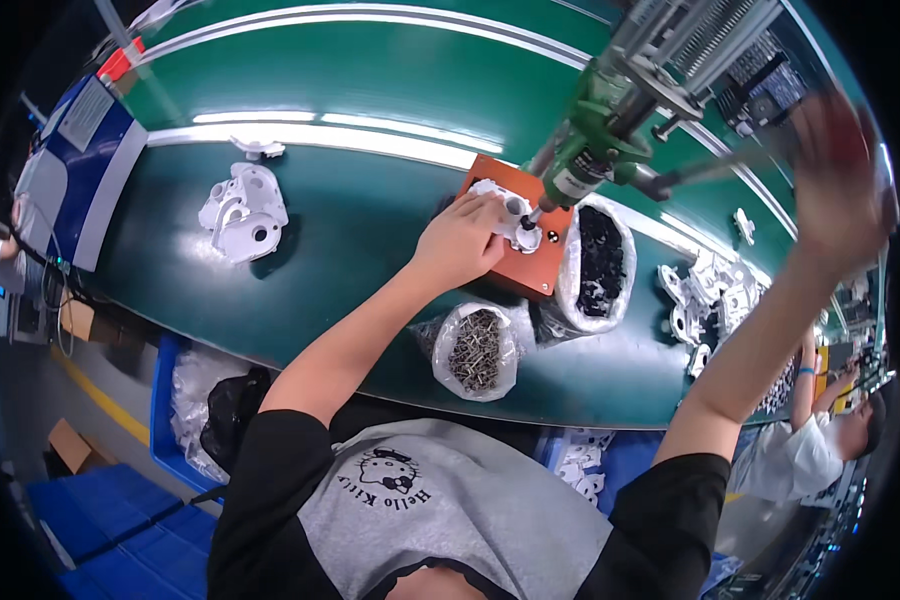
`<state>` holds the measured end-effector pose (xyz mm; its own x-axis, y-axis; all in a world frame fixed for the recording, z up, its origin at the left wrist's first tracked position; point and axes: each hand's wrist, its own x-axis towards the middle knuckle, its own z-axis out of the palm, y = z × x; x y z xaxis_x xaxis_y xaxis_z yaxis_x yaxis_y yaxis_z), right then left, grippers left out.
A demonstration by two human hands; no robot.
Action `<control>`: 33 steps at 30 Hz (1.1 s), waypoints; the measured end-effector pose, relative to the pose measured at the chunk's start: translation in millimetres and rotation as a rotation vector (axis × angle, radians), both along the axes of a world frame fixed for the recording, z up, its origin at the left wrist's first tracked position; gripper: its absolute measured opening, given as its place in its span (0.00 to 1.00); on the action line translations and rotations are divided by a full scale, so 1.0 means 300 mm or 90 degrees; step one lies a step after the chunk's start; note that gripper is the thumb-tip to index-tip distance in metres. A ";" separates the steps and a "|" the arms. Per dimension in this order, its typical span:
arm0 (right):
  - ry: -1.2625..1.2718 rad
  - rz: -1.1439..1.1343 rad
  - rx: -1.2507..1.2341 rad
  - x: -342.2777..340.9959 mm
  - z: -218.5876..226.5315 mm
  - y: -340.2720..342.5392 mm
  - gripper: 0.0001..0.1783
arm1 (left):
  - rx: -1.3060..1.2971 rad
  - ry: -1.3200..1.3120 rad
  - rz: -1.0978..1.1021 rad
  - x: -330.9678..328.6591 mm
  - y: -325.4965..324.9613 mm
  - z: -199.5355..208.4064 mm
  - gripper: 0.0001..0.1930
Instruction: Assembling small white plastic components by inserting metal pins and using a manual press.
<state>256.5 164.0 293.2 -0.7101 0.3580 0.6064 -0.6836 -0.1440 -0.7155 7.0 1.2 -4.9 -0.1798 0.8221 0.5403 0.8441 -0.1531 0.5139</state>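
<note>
My left hand (460, 240) is closed on a white plastic part (516, 206), pressing it onto an orange fixture block (530, 270). A dark tip of the green press (582, 160) comes down to the part, touching or nearly touching it. My right hand (838, 185), raised at the far right and blurred by motion, is at the outer end of the press lever (715, 168) and seems wrapped round it; a reddish patch shows by its fingers. Beside the fixture stand a clear bag of black pieces (600, 262) and a bag of metal screws (476, 350).
White plastic parts lie stacked (248, 215) on the green table's left, and a heap (715, 295) lies on its right. A blue-and-white machine (82, 165) stands far left. Below the edge is a blue bin (165, 410) with plastic bags. Another person (795, 455) works at right.
</note>
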 end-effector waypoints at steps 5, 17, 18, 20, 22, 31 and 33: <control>-0.163 -0.186 0.048 -0.312 -0.222 0.215 0.23 | -0.103 0.121 0.062 -0.087 0.039 0.005 0.26; -0.895 -0.983 0.727 0.487 -1.080 -0.089 0.19 | -0.040 0.103 0.161 -0.216 0.127 0.093 0.24; -0.961 -0.987 0.670 0.488 -1.092 -0.141 0.17 | 0.003 0.037 0.157 -0.234 0.150 0.062 0.25; -0.891 -1.064 0.672 0.555 -1.196 -0.134 0.17 | -0.005 -0.130 0.119 -0.250 0.166 0.067 0.26; -0.926 -1.093 0.661 0.540 -1.216 -0.132 0.18 | -0.103 -0.247 0.099 -0.287 0.155 0.092 0.26; -0.820 -1.032 0.615 0.543 -1.258 -0.113 0.19 | 0.029 -0.508 0.205 -0.482 0.230 -0.032 0.28; -0.792 -1.059 0.612 0.559 -1.259 -0.130 0.19 | 0.008 -0.542 0.130 -0.465 0.194 -0.016 0.32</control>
<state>424.3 125.1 -84.6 -0.2354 0.8025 0.5483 0.8807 0.4147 -0.2289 -132.6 59.3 -9.7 -0.6691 0.7250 0.1636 0.1856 -0.0501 0.9813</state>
